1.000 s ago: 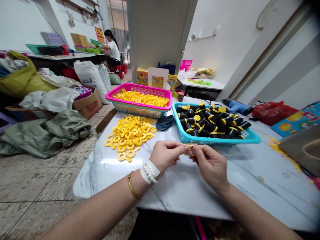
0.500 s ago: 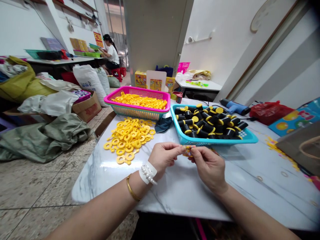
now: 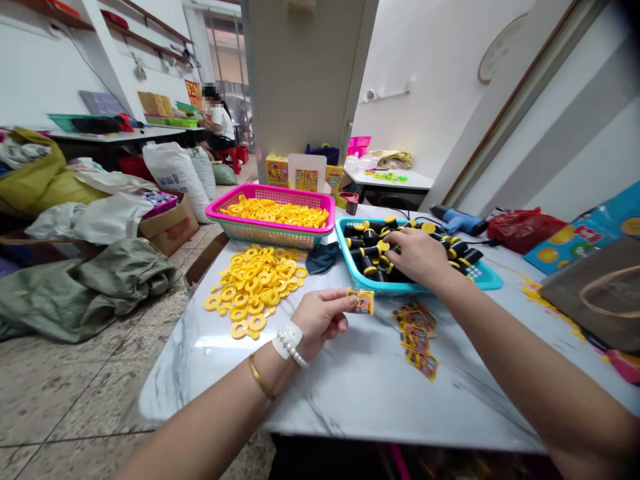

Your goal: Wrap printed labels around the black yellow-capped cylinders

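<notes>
My left hand [image 3: 320, 319] pinches a small orange and yellow sticker [image 3: 362, 301] between thumb and fingers above the marble table [image 3: 350, 380]. My right hand [image 3: 419, 255] reaches into the blue basket [image 3: 350, 263] and its fingers curl over the black and yellow cylinder parts [image 3: 373, 239] there; whether it grips one is hidden. A strip of similar stickers [image 3: 416, 339] lies on the table just right of my left hand.
A pile of yellow rings [image 3: 255, 283] lies at the table's left; a pink basket [image 3: 273, 220] of rings stands behind it. A dark cloth [image 3: 320, 257], blue tool [image 3: 457, 220], red bag [image 3: 520, 230] and brown bag [image 3: 595, 293] are around. A person [image 3: 217, 123] sits far back.
My right hand let go of the sticker and moved up and away into the blue basket. The left hand keeps the sticker. The sticker strip on the table has come into view.
</notes>
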The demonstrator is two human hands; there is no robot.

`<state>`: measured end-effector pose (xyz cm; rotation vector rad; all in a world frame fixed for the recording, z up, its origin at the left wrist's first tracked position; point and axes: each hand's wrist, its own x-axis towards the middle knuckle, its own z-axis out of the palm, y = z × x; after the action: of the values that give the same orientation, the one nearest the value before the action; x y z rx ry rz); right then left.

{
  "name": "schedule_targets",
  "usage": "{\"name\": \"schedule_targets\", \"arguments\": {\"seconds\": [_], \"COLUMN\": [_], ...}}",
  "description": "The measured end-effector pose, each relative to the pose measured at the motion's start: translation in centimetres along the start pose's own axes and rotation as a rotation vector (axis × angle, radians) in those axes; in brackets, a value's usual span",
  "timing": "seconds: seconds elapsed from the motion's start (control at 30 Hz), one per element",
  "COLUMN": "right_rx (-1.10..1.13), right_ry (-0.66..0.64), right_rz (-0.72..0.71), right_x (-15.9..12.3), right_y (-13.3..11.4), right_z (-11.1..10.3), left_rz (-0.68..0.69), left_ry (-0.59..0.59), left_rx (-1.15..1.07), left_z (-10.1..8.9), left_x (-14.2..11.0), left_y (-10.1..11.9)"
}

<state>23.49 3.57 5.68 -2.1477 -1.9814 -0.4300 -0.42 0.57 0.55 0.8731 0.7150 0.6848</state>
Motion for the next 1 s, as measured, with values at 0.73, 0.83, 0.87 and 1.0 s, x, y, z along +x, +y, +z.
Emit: {"name": "schedule_targets", "arguments": {"seconds": [0.73, 0.83, 0.87, 1.0], "right_rx": [-0.116, -0.087, -0.071, -0.008], "right_ry": [-0.298, -0.391, -0.424, -0.468], "right_rz": [-0.176, -0.172, -0.183, -0.24], "right_x": [5.2, 6.2, 6.5, 6.6], "right_y": [2.1, 2.0, 1.9, 1.5], "right_z": [2.0, 1.6, 1.3, 0.6], "left_rz": [-0.016, -0.004, 0.002, 0.017], "left_ry": [-0.077, -0.076, -0.078, -0.09], "left_rx": [-0.197, -0.179, -0.172, -0.161], "left_z": [-1.8, -1.9, -2.0, -1.9], "left_x": [1.2, 1.4, 1.4, 1.3], "left_y": [1.4, 1.3, 1.3, 1.3]}}
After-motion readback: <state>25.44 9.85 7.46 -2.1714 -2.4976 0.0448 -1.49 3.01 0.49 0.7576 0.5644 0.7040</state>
